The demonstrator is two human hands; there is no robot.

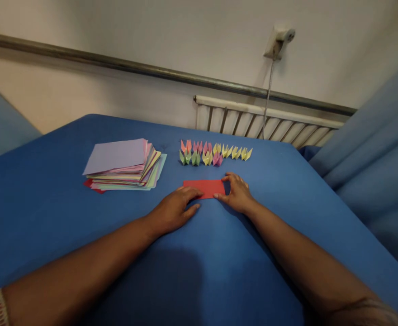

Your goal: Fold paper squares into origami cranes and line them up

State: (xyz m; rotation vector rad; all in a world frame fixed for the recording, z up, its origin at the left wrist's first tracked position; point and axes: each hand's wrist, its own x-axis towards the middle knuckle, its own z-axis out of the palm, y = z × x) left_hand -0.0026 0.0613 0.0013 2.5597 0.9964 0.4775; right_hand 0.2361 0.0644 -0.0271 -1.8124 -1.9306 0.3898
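Head view: the red paper (210,187) lies flat on the table (287,190), its long axis running left to right, on the near side of the folded pieces (217,158). The left hand (176,207), loosely open, rests fingers on its left half; the right hand (239,192), thumb and fingers spread, touches its right end. Neither is nearer.

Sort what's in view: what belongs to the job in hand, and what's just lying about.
In the job:
flat red paper rectangle, touched by the left hand and right hand
stack of multicoloured rectangular paper sheets, probably
small pointed paper figures in several colours, probably

Just around:
white ribbed radiator
long grey metal pipe
blue draped cloth at right
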